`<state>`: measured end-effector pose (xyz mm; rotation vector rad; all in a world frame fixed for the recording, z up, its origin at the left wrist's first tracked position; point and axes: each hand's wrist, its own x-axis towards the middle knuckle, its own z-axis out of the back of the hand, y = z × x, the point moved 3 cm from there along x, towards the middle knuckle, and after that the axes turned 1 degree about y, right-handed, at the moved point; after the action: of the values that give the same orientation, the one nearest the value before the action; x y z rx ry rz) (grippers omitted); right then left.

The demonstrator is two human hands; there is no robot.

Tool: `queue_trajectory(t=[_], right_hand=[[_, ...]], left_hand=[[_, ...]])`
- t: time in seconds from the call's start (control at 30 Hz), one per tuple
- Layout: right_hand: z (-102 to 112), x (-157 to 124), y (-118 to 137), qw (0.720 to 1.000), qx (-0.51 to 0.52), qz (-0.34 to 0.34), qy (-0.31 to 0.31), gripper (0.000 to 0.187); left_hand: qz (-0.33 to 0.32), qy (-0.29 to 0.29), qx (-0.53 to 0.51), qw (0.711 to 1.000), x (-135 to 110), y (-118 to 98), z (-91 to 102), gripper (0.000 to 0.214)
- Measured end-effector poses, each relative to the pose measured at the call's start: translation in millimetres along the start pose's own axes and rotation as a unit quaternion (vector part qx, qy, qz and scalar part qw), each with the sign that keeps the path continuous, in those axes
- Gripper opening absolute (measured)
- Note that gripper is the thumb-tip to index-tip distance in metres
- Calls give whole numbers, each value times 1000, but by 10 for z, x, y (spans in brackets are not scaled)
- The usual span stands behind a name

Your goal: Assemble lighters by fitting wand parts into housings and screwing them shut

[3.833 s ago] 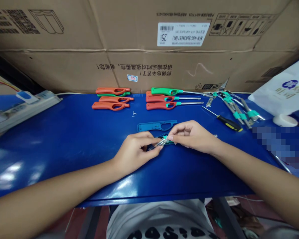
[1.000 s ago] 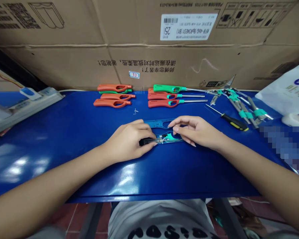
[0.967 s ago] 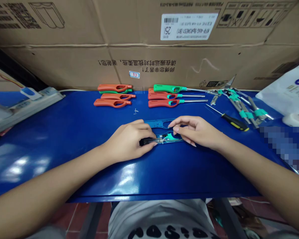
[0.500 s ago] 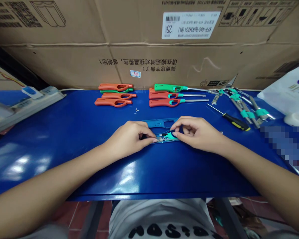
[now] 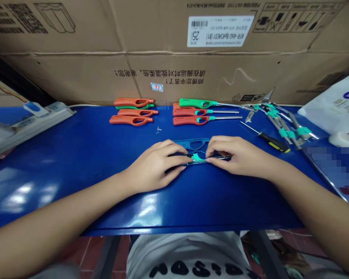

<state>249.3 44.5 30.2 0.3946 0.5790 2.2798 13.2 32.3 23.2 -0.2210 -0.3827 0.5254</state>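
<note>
On the blue table (image 5: 84,162) both my hands press on a lighter's inner part (image 5: 198,159), which has a teal trigger and a clear tube and lies in a blue lighter shell. My left hand (image 5: 158,164) covers its left end with the fingers closed on it. My right hand (image 5: 238,155) pinches its right end. A second blue shell half (image 5: 192,143) lies just behind the hands.
Orange and green lighter shells (image 5: 132,112) lie at the back middle, beside assembled lighters (image 5: 200,112) with metal tubes. A screwdriver (image 5: 267,140) and a heap of lighter inner parts (image 5: 282,122) lie at the right. Cardboard boxes (image 5: 174,50) wall the back. A power strip (image 5: 29,120) sits left.
The inner part has come down from between my raised fingers onto the blue shell. My right hand has slid to the right along it and my left hand now lies flatter over its left end.
</note>
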Motion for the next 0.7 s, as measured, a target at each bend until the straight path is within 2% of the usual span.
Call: queue_trajectory(t=[0.17,0.47,0.7], right_hand=[[-55,22,-26,1000,-7,-10,22,11],[-59,-18,32,998,-56,15,30,12],[5,-63,48,998,-53,29,20,13]], left_hand=[[0,18,-2,1000,-11,-18,-88,32],[-4,36,28,999,-11,-25,-101,36],[-11,15,9,1000,-23,-26,-136,34]])
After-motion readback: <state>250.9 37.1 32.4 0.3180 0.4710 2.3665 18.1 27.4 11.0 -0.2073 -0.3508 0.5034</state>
